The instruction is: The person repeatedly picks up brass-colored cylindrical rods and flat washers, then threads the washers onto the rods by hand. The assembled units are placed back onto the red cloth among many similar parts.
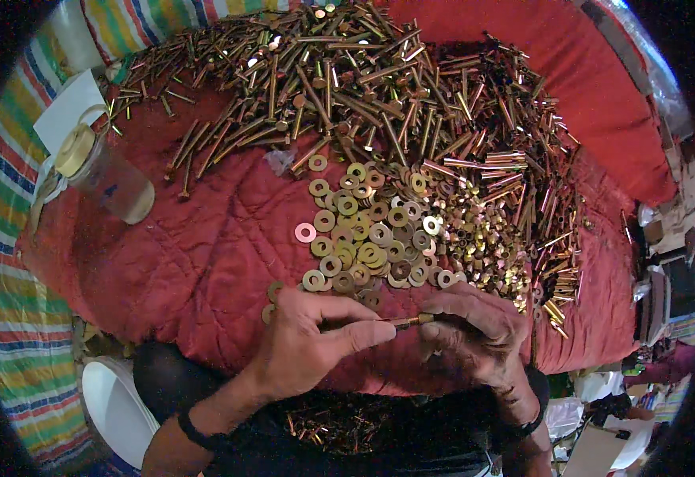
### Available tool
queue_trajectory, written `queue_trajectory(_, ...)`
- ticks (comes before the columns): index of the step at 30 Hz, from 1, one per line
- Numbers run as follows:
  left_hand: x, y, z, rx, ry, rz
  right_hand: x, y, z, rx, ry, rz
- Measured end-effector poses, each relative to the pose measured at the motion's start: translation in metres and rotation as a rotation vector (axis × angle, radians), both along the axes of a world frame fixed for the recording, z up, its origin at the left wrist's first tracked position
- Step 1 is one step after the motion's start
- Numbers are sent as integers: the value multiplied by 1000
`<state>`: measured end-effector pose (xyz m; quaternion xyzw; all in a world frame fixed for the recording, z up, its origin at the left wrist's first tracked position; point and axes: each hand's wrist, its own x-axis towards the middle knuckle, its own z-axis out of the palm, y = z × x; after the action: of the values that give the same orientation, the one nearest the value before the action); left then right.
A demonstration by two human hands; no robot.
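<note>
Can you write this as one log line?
left hand: pinching metal rod; right hand: holding its right end; ahead: washers, small metal pieces, bolts

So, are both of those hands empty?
No, the left hand pinches a thin metal bolt, and the right hand has its fingers at the other end.

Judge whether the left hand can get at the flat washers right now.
Probably yes: the flat washers lie just beyond the left hand, with no obstacle showing between. Both it and the right hand hold a slim metal piece, though, so it would likely need to let go first.
</note>
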<state>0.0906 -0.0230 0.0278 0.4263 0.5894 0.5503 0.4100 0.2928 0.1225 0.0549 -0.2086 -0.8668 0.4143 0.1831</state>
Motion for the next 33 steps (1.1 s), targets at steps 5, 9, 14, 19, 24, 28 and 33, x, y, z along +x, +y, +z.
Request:
queue_trajectory(5,4,-1,-1,296,499,68,-2,-1,-11,20,189,13)
queue_trajectory(9,5,-4,0,358,741,93,0,-5,-7,-132,143,-41)
queue_trajectory(14,3,-1,2,403,682,72,-1,0,0,-18,124,1)
queue_trajectory(19,-5,3,6,-146,-337,-99,2,1,-4,309,175,57)
queue_trajectory(24,-4,0,7,-216,-346,-112,7,0,-1,259,69,57)
queue_trajectory(28,4,3,3,133,122,-4,7,-4,6,-13,-78,-2)
queue_trajectory(33,3,-1,6,280,407,13,2,-9,6,-2,-12,-16)
